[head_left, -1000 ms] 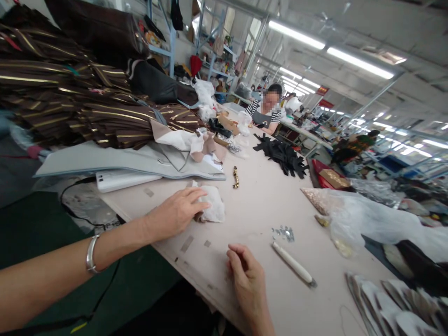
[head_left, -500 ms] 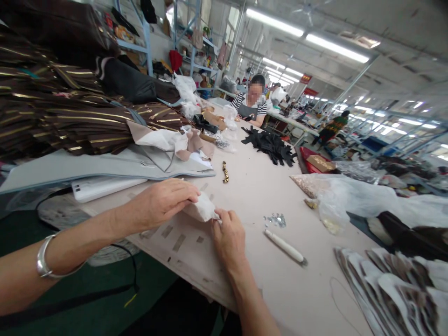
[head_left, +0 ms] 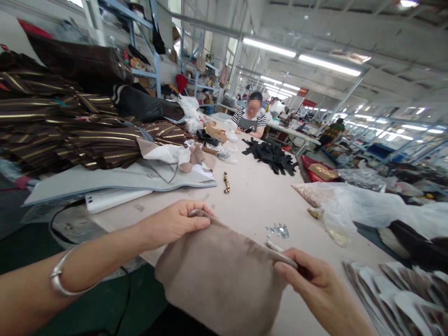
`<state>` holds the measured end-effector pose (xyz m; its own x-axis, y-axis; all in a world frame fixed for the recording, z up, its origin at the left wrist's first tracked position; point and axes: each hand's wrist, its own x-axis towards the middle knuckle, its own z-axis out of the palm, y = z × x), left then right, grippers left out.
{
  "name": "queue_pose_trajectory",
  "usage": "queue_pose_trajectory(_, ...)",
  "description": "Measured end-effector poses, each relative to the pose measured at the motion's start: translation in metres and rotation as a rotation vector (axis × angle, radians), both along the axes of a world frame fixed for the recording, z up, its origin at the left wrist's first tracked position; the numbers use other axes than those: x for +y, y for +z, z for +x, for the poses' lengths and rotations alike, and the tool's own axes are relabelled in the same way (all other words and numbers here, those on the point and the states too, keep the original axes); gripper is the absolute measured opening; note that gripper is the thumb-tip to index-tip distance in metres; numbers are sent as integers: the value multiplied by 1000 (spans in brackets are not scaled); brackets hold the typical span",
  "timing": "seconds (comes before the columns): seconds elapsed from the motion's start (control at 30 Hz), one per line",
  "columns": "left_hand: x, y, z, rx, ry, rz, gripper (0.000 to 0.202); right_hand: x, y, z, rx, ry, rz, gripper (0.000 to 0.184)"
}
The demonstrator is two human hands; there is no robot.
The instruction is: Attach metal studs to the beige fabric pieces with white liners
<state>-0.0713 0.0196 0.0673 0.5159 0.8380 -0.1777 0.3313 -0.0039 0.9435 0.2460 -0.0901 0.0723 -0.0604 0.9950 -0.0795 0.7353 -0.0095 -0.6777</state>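
Observation:
A taupe suede-like piece of fabric (head_left: 220, 275) hangs spread between my two hands above the near edge of the long pale worktable (head_left: 259, 196). My left hand (head_left: 175, 221), a silver bangle on its wrist, is closed on the piece's upper left corner. My right hand (head_left: 315, 284) pinches the upper right corner. Just beyond the fabric lie a small heap of shiny metal studs (head_left: 277, 230) and a white-handled tool (head_left: 271, 245), mostly hidden behind the cloth.
Stacked brown gold-striped pieces (head_left: 70, 135) and grey sheets (head_left: 115, 175) fill the left. A gold chain piece (head_left: 226, 182), black cut pieces (head_left: 271, 156), a clear plastic bag (head_left: 353, 210) and shoe uppers (head_left: 402, 298) lie around. A person in a striped top (head_left: 252, 119) sits at the far end.
The small white folded cloth that my hands held on the table has been opened out; it is now a wide taupe piece stretched between both hands. My right hand moved right.

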Motion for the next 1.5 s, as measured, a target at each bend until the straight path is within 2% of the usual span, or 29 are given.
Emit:
queue_pose_trajectory(0.07, 1, -25, 15, 147, -85, -14, 36, 5, -18, 13, -39, -43, -68, 40)
queue_pose_trajectory(0.13, 5, -48, 26, 302, -148, 32, 33, 11, -41, 19, -89, -164, -62, 36)
queue_pose_trajectory(0.2, 12, -61, 33, 383, -159, 74, 33, 13, -60, 21, -117, -311, 13, 31)
queue_pose_trajectory(0.23, 16, -62, 34, 409, -153, 99, 35, 11, -66, 20, -107, -372, 64, 33)
queue_pose_trajectory(0.33, 29, -54, 40, 541, -201, 251, 41, 1, -70, 5, 89, -410, 119, 37)
queue_pose_trajectory(0.4, 35, -45, 48, 632, -319, 308, 43, -6, -67, -13, 326, -338, 68, 32)
queue_pose_trajectory(0.47, 37, -39, 59, 710, -458, 296, 48, -10, -68, -32, 543, -249, -1, 24)
queue_pose_trajectory(0.53, 37, -38, 73, 793, -554, 303, 50, -10, -75, -48, 648, -202, -46, 19)
queue_pose_trajectory(0.67, 37, -39, 95, 880, -638, 347, 26, 1, -98, -60, 713, -281, -85, 18)
queue_pose_trajectory(0.77, 39, -33, 104, 897, -696, 294, 13, 7, -108, -58, 768, -309, -135, 21)
queue_pose_trajectory(0.9, 41, -22, 104, 818, -701, 249, 21, 7, -110, -53, 832, -276, -168, 18)
queue_pose_trajectory(1.03, 39, -18, 102, 671, -712, 199, 50, 5, -111, -50, 816, -264, -155, 12)
queue_pose_trajectory(1.1, 37, -21, 102, 625, -722, 82, 63, 5, -111, -50, 808, -269, -164, 13)
queue_pose_trajectory(1.2, 36, -28, 103, 601, -692, -189, 75, 5, -110, -50, 811, -265, -161, 14)
queue_pose_trajectory(1.23, 36, -32, 104, 598, -663, -231, 73, 4, -110, -50, 811, -262, -158, 14)
queue_pose_trajectory(1.33, 36, -43, 104, 626, -599, -205, 50, 3, -109, -51, 807, -262, -166, 14)
queue_pose_trajectory(1.5, 36, -54, 98, 595, -604, -315, 25, 2, -108, -51, 787, -265, -185, 13)
